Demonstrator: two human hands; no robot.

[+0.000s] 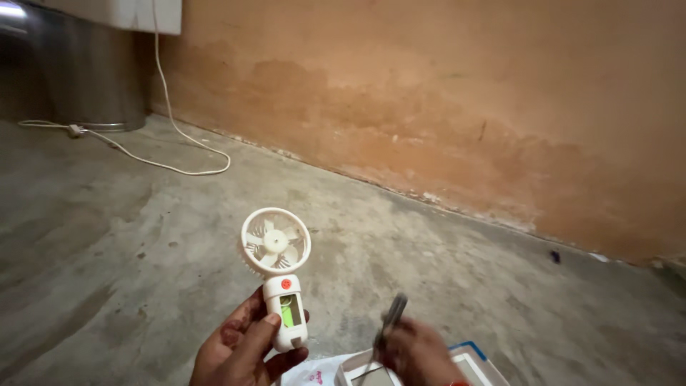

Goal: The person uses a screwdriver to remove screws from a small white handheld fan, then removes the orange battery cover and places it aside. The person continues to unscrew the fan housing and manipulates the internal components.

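Left hand (239, 350) gripping white handheld fan (279, 275), blurred right hand (418, 354) grasping dark tool (389, 322)

A bare concrete floor (443, 243) carries everything here, grey and mottled with darker stains and small specks. It meets an orange wall (457, 93) along a crumbling, pale seam. A white cable (168, 166) lies on the floor near that wall, curling in a loop, with a small inline plug piece (74, 130) further from the wall. At the wall's far end, a metal drum (86, 71) stands on the concrete. A tiny dark speck (555, 256) lies close below the wall.
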